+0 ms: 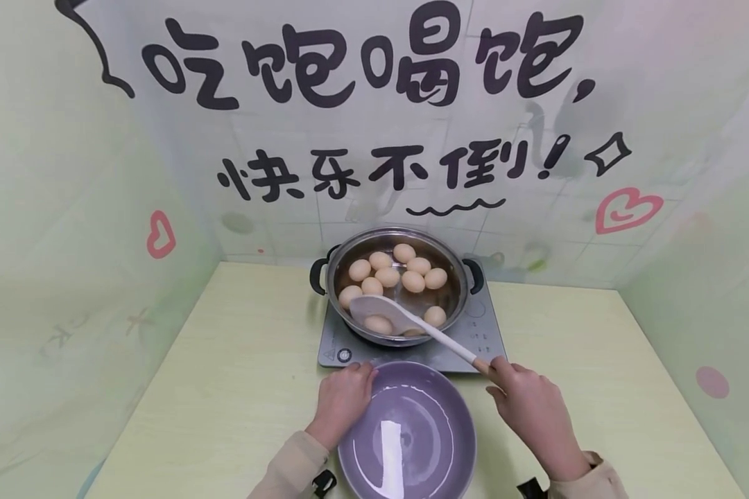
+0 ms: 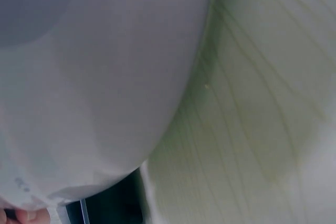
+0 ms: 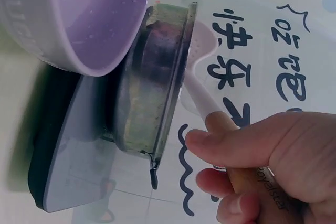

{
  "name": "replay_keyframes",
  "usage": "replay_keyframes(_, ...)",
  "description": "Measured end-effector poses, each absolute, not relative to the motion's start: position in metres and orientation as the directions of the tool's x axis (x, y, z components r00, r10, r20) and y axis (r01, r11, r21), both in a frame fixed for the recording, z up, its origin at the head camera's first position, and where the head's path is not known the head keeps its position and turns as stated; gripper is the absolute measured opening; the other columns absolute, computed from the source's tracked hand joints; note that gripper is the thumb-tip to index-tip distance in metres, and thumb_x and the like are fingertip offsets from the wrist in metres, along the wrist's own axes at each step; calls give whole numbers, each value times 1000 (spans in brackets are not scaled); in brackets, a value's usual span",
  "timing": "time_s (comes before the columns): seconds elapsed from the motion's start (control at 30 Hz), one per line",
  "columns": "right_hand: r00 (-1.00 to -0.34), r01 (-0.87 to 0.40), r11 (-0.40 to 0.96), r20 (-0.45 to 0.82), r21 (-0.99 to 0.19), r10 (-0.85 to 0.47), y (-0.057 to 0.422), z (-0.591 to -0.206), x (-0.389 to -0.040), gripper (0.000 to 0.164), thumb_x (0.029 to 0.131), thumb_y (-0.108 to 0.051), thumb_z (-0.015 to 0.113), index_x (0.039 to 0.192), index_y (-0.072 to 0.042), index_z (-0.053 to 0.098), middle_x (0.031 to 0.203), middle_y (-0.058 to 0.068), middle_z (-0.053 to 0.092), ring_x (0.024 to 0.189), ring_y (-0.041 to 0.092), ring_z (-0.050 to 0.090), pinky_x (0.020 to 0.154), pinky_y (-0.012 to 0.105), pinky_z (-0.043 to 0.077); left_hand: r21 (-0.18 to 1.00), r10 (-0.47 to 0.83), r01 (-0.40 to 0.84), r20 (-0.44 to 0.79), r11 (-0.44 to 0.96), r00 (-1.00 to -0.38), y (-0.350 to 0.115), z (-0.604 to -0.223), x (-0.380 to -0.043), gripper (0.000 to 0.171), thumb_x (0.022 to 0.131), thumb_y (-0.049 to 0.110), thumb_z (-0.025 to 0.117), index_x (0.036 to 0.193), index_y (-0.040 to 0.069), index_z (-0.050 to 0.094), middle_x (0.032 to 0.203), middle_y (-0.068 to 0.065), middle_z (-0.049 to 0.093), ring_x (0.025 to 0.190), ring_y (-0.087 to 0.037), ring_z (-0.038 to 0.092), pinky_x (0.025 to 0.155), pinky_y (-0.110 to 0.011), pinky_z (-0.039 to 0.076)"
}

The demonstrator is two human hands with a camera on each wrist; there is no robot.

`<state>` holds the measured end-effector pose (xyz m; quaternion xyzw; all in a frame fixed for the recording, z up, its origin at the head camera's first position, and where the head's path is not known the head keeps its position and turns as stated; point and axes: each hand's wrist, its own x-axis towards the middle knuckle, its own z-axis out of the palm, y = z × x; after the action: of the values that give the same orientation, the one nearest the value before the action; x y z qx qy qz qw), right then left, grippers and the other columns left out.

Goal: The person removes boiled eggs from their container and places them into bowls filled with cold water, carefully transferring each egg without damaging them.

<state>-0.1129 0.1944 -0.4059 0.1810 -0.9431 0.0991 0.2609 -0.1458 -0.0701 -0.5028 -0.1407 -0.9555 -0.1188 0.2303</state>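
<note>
My left hand [image 1: 345, 396] grips the upper left rim of a purple bowl [image 1: 455, 443], which holds no food. In the left wrist view the bowl's pale outer side [image 2: 105, 87] fills much of the picture. The right hand [image 1: 532, 409] holds a slotted spoon [image 1: 452, 344] by its wooden handle [image 3: 224, 124], thumb and fingers wrapped round it. Its white perforated head [image 1: 374, 310] is over the near left part of a steel pot [image 1: 406, 233], overlapping an egg [image 1: 378, 324]. Several brown eggs [image 1: 413, 281] lie in liquid inside the pot.
Under the pot is a grey induction cooker [image 1: 487, 339] on a pale wooden table [image 1: 243, 388]. Black handles [image 1: 317, 276] stick out on both sides of the pot. A printed backdrop [image 1: 362, 132] with large dark lettering rises behind, with side panels left and right.
</note>
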Motion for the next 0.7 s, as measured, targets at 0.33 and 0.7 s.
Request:
replay_keyframes(0.33,-584,-483,854,657,191,-477,201,-403,-129,30,89,-15,36,63,-8,50,50,-2,34,36,6,15,30,24,14,159,217,326,476,932,-852,-69,-503,-146,15,83,27,63,77,14,64,61,0,58,44,-19,53,38,-29,37)
replay_keyframes(0.7,-656,-496,849,561,183,-504,201,-399,-130,24,83,-16,50,61,-10,44,47,-4,32,34,8,17,31,26,16,159,225,331,465,930,-856,-70,-501,-146,14,83,26,63,77,13,64,61,0,57,44,-17,51,38,-27,36)
